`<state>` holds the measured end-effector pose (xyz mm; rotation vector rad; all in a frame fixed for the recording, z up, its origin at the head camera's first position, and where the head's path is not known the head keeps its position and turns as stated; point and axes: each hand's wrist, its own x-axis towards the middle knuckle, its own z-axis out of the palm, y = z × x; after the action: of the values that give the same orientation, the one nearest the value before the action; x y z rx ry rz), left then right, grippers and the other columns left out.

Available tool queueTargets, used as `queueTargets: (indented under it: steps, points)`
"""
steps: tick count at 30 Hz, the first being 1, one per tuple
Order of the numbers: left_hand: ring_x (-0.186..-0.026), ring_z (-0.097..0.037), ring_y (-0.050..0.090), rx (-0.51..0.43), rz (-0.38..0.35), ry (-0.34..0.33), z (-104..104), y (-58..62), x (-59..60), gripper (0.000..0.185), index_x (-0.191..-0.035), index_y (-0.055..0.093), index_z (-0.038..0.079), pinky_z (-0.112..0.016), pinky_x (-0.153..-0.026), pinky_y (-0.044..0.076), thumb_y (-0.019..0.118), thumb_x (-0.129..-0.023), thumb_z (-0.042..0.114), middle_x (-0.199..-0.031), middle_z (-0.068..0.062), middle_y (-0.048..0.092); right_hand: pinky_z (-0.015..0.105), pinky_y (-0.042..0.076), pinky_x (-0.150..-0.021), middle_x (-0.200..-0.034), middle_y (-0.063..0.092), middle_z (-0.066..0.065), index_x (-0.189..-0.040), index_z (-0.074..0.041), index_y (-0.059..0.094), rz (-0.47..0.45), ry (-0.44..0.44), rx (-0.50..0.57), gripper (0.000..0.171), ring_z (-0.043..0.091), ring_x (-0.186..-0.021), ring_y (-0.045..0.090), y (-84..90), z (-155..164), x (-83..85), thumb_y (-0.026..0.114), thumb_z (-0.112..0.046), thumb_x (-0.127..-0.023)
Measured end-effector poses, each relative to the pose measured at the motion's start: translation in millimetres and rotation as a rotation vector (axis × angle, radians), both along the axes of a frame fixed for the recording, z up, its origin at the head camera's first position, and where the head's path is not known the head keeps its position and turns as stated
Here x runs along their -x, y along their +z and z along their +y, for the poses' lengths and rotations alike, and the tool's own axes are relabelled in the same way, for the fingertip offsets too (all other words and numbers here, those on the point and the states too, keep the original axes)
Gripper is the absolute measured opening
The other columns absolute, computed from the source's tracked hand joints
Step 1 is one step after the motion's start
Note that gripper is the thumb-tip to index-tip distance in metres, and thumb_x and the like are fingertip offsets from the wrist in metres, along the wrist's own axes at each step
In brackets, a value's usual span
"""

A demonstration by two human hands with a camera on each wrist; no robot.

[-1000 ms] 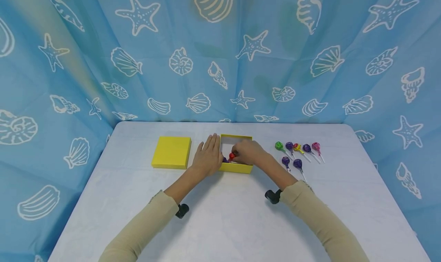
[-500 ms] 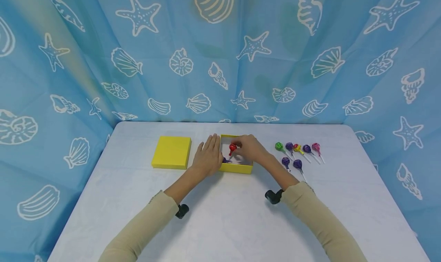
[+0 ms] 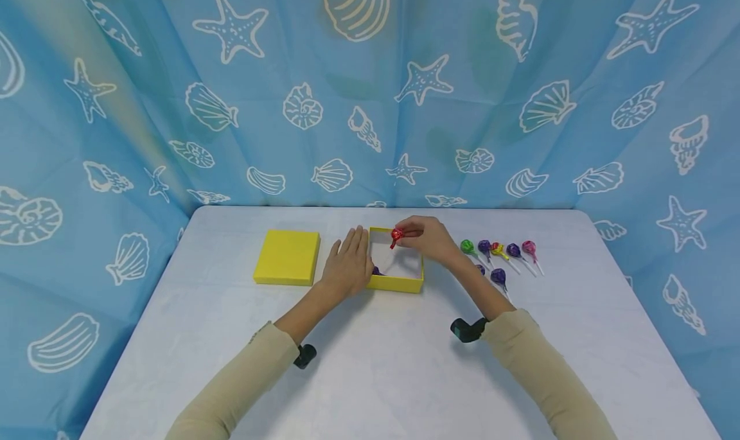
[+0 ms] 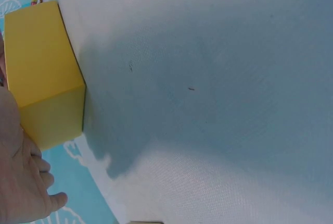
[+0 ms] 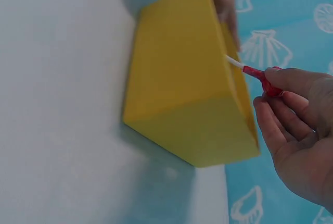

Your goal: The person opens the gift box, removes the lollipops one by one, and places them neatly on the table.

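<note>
An open yellow box (image 3: 399,282) stands mid-table, also seen in the left wrist view (image 4: 41,94) and the right wrist view (image 5: 187,99). My left hand (image 3: 349,265) rests flat with straight fingers against the box's left wall. My right hand (image 3: 426,237) pinches a red lollipop (image 3: 396,236) over the box's far right corner. In the right wrist view my right hand (image 5: 296,125) holds that red lollipop (image 5: 260,73) just above the rim, its white stick pointing into the box. A purple lollipop (image 3: 376,271) lies inside by the left wall.
The yellow lid (image 3: 287,256) lies flat to the left of the box. Several wrapped lollipops (image 3: 497,250), green, purple, yellow and pink, lie in a row to the right. A blue seashell curtain (image 3: 370,93) closes off the back and sides of the white table (image 3: 376,376).
My right hand has moved with the red lollipop from the near part of the box's inside up and away to its far rim. The left hand has stayed against the box.
</note>
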<state>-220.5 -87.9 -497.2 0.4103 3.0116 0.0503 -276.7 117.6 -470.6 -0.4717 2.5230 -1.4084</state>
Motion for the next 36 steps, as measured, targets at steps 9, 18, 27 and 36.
queueTargets:
  steps: [9, 18, 27, 36]
  points:
    - [-0.152, -0.026, 0.009, -0.002, 0.001, -0.010, -2.2, -0.1, -0.2, 0.064, -0.159, 0.011, 0.001, -0.048, -0.119, 0.017, 0.031, -0.107, 0.032, -0.166, -0.012, 0.012, 0.034, 0.054, -0.090, -0.121, 0.067, 0.015, -0.128, -0.002, 0.065, -0.011, -0.100, 0.132, 0.036, 0.027, -0.110, 0.064, 19.4, 36.4, -2.5, 0.071, -0.006, -0.092]
    - [-0.152, -0.026, 0.010, -0.002, 0.007, -0.017, -2.6, -2.4, 0.2, 0.064, -0.159, 0.012, 0.001, -0.048, -0.119, 0.017, 0.031, -0.107, 0.033, -0.166, -0.012, 0.012, 0.018, 0.052, -0.085, -0.123, 0.064, 0.018, -0.133, -0.002, 0.061, 0.011, -0.196, 0.111, 0.042, 0.024, -0.108, 0.064, 27.2, 90.2, -15.3, 0.071, -0.014, -0.094]
    - [-0.152, -0.026, 0.010, -0.010, 0.001, -0.012, -2.6, -1.1, -0.2, 0.064, -0.159, 0.012, 0.001, -0.047, -0.119, 0.017, 0.032, -0.107, 0.033, -0.166, -0.012, 0.012, 0.011, 0.050, -0.078, -0.124, 0.063, 0.024, -0.133, 0.002, 0.061, 0.074, -0.268, 0.002, 0.040, 0.022, -0.104, 0.063, 19.5, 144.2, -32.3, 0.067, -0.014, -0.097]
    - [-0.152, -0.026, 0.010, -0.029, 0.000, -0.017, -1.8, -0.6, -1.0, 0.064, -0.159, 0.013, 0.001, -0.048, -0.119, 0.017, 0.032, -0.107, 0.032, -0.166, -0.012, 0.012, 0.032, 0.057, -0.082, -0.119, 0.065, 0.026, -0.131, 0.004, 0.061, 0.195, -0.316, -0.280, 0.036, 0.041, -0.107, 0.063, 1.9, 183.3, -48.2, 0.066, -0.009, -0.097]
